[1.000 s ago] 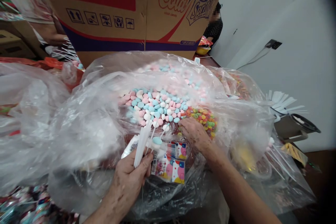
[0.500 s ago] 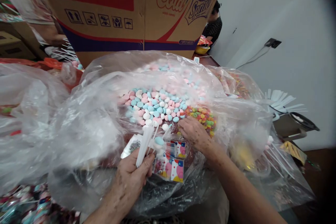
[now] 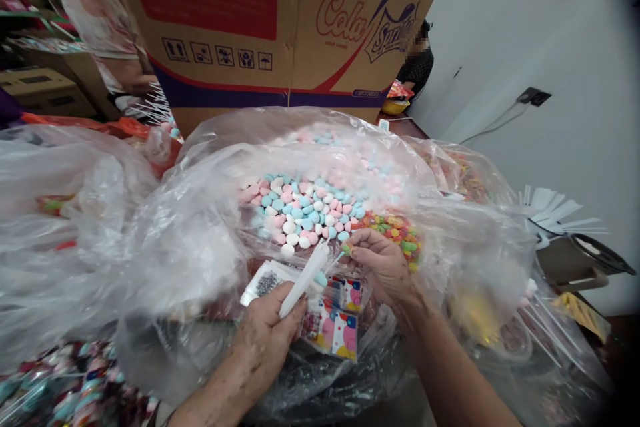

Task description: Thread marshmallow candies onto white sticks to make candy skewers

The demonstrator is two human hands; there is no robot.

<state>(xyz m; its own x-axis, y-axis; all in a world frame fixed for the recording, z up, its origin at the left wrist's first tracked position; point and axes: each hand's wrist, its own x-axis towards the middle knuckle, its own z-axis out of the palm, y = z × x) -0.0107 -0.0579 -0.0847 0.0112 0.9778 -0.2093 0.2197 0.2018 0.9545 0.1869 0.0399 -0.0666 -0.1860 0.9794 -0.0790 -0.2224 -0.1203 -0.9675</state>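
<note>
My left hand is closed around a bundle of white plastic sticks that slants up to the right, over printed colourful packets. My right hand pinches a small green candy at the tip of one stick, just in front of a heap of mixed coloured ring candies. Behind both hands a large clear plastic bag holds a pile of pink, blue and white heart-shaped candies.
A big cardboard box printed "Cola" stands behind the bag. Another person sits at the far right beyond it. More clear bags lie at the left and right. White sticks and a dark appliance are at the right.
My right hand lifted from the ring candies and now pinches a green candy at a stick's tip. The stick bundle in my left hand tilted further right. The camera view shifted slightly.
</note>
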